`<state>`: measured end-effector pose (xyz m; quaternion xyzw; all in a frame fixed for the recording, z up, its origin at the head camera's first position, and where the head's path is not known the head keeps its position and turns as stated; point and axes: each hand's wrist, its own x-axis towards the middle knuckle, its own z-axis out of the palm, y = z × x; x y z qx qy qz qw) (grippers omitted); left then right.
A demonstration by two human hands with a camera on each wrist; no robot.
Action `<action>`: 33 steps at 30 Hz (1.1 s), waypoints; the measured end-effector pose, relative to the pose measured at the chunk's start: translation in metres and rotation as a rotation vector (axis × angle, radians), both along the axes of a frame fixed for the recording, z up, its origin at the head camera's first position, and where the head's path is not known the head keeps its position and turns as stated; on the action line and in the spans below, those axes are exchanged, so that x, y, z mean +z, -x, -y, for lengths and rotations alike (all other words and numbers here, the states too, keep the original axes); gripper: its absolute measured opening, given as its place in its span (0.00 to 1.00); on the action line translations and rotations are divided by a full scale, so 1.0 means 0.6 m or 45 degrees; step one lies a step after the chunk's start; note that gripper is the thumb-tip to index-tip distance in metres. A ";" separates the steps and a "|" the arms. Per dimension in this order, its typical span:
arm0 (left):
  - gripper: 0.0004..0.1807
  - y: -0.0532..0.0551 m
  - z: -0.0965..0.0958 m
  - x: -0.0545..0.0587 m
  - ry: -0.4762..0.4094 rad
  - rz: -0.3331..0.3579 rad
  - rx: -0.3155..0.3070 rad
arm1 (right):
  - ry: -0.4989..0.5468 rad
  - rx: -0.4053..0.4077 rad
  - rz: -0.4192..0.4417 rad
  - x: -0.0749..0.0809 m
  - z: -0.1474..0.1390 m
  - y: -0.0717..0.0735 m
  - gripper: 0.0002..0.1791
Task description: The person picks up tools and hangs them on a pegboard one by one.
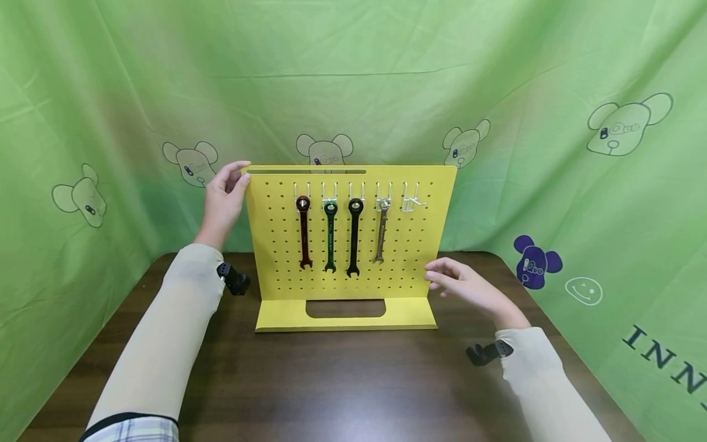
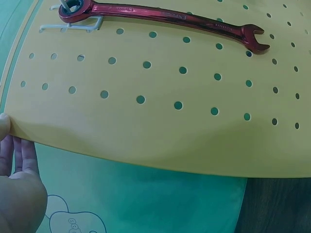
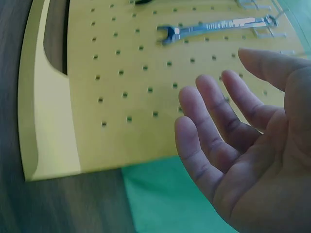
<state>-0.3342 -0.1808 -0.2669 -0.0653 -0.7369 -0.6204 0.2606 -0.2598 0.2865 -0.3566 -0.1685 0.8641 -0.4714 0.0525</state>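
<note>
A yellow pegboard (image 1: pixel 276 270) stands upright on its base. My left hand (image 1: pixel 223 193) pinches its upper left corner; in the left wrist view the thumb is in front and the other fingers behind the edge. Beside the lower right edge is my right hand (image 1: pixel 466 285), its fingers loosely bent and holding nothing. Four-sided metal hooks carry a red wrench (image 1: pixel 304 236), a green wrench (image 1: pixel 330 239), a black wrench (image 1: pixel 355 239) and a silver wrench (image 1: pixel 382 233), left to right, all with ring ends up. A rightmost hook (image 1: pixel 411 204) bears no wrench.
The pegboard's base (image 1: pixel 282 316) has a cut-out and rests on a dark wooden table (image 1: pixel 331 380). A green curtain (image 1: pixel 353 86) with printed mouse faces hangs behind and at both sides. Each wrist wears a small black camera (image 1: pixel 236 281).
</note>
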 end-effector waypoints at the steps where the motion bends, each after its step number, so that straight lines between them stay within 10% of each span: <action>1: 0.16 0.000 0.000 0.000 0.000 0.000 0.002 | -0.012 -0.005 -0.004 -0.002 -0.007 -0.003 0.25; 33: 0.17 -0.003 0.000 -0.001 -0.003 0.011 -0.008 | -0.145 -0.307 0.156 -0.101 -0.211 -0.076 0.26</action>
